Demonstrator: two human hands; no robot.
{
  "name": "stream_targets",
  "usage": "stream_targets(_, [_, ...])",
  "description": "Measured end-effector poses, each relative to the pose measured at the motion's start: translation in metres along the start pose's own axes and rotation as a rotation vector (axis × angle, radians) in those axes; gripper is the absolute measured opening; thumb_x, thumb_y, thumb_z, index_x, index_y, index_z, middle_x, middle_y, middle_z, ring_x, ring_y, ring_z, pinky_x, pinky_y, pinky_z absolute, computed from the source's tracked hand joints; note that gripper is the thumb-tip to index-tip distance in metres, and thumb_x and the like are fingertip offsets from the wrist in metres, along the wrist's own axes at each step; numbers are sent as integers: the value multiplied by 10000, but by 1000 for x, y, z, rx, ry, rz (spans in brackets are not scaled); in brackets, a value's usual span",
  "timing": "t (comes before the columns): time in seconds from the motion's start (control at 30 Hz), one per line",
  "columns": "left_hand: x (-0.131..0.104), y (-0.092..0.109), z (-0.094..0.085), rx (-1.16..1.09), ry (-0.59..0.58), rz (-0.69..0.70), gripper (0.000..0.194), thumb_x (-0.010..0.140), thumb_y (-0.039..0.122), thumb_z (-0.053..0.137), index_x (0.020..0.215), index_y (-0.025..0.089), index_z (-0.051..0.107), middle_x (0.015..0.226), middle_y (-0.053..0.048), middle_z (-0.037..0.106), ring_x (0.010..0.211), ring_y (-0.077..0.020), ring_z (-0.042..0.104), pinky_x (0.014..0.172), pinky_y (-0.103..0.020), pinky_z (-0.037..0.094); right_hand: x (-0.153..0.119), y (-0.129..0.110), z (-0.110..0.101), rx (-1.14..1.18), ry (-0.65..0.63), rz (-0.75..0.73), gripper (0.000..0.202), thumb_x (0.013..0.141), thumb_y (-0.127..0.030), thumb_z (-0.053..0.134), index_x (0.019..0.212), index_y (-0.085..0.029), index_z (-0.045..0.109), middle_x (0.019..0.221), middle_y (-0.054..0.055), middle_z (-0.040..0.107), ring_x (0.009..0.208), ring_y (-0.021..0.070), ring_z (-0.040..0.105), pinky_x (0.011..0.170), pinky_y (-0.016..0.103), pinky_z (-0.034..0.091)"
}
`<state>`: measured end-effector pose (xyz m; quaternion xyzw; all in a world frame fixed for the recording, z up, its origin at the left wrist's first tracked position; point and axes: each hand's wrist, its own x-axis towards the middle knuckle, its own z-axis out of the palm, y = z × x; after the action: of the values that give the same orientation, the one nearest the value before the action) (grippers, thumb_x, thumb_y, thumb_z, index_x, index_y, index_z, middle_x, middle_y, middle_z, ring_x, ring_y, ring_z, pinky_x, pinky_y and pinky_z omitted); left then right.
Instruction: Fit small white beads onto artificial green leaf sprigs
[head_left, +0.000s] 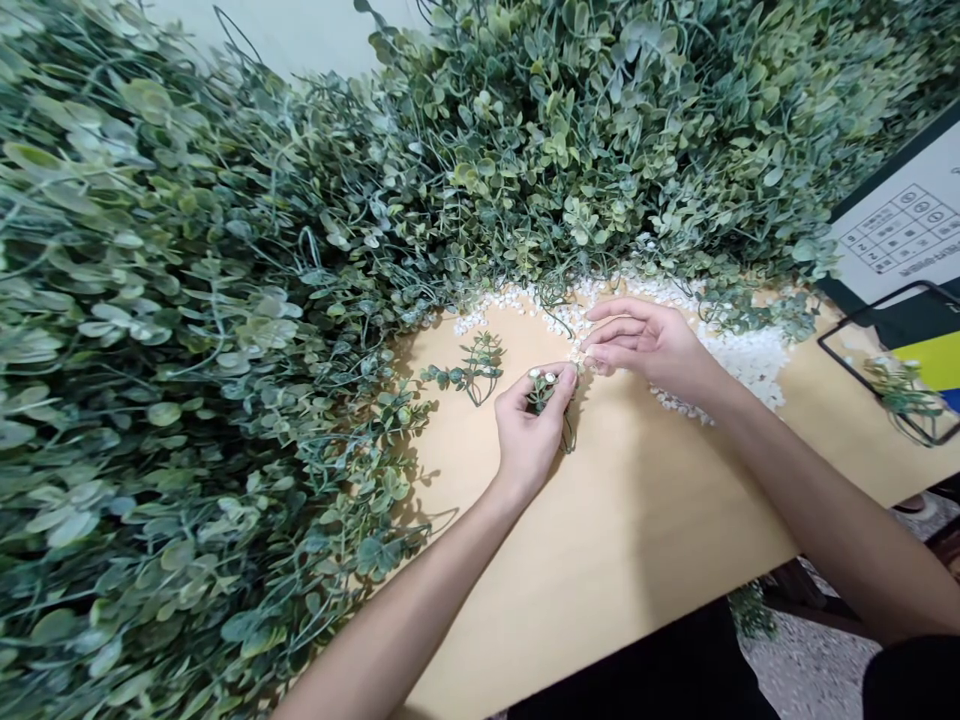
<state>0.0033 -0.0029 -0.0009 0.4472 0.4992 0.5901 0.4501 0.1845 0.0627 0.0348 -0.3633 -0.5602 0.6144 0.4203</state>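
My left hand is closed around a small artificial plant sprig with green leaves. Small white pieces show on top of the sprig, and part of its stem hangs below my fingers. Just to the right, my right hand hovers with thumb and a finger brought together and the forefinger reaching out. Whatever lies in that pinch is too small to make out; whitish bits show by the fingertips. Loose white pieces lie heaped behind and below my right hand. Another green sprig lies on the wooden table to the left.
Thick piles of artificial greenery border the table's left and far sides. At the right stand a printed sheet on a dark board and a black wire frame. One more sprig lies beside the frame.
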Motion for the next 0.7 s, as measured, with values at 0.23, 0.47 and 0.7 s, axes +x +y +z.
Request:
stream_targets(0.23, [-1, 2, 1, -45, -14, -42, 267, 856, 435, 817, 833, 169, 799, 727, -30, 709, 615, -106, 562, 591, -237, 455, 2, 3, -2, 14, -32, 29, 451, 751, -278, 911, 1146, -197, 707, 935, 37, 791, 715, 131, 697, 693, 269, 597])
stream_targets(0.47, [-1, 2, 0, -37, -32, -44, 284, 850, 450, 818, 828, 168, 799, 721, -33, 711, 598, -104, 559, 576, -235, 452, -1, 1, 0, -15, -81, 49, 435, 777, -284, 883, 1165, -201, 704, 915, 37, 786, 741, 153, 718, 695, 283, 595])
stream_targets(0.7, [0, 2, 0, -33, -40, -48, 268, 857, 438, 815, 837, 171, 804, 728, -32, 717, 606, -104, 571, 593, -236, 461, 0, -1, 0, -18, -55, 43, 419, 767, -281, 890, 1136, -193, 710, 899, 31, 779, 704, 132, 690, 687, 276, 598])
